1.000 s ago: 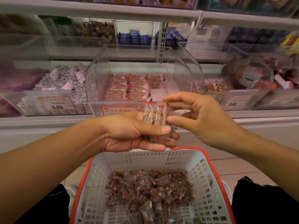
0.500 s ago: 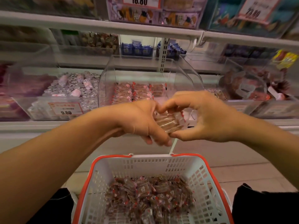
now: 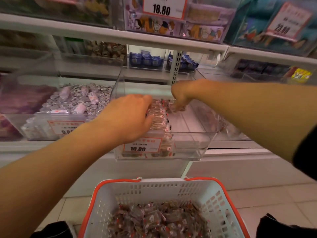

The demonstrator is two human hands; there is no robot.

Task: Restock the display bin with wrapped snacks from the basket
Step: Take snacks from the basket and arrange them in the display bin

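Both hands reach into one clear bin [image 3: 192, 148]. The left hand [image 3: 130, 117] presses flat on a snack row [image 3: 158, 115]; the right hand [image 3: 180, 95] pinches snacks [image 3: 176, 108], number unclear. One basket [image 3: 154, 191] sits below.

This is a shop, in its sweets and snacks aisle. White retail shelving [image 3: 109, 34] runs across at 12 o'clock, with clear acrylic bulk bins [image 3: 192, 146] of wrapped sweets set along it. Printed price tags show it plainly: 18.80 [image 3: 162, 7] at 12 o'clock, 23.00 [image 3: 285, 23] at 1 o'clock, 9.80 [image 3: 66, 127] at 9 o'clock, 10.80 [image 3: 141, 145] at centre. A red-rimmed white shopping basket [image 3: 154, 189] sits at 6 o'clock on a tiled floor [image 3: 267, 196].
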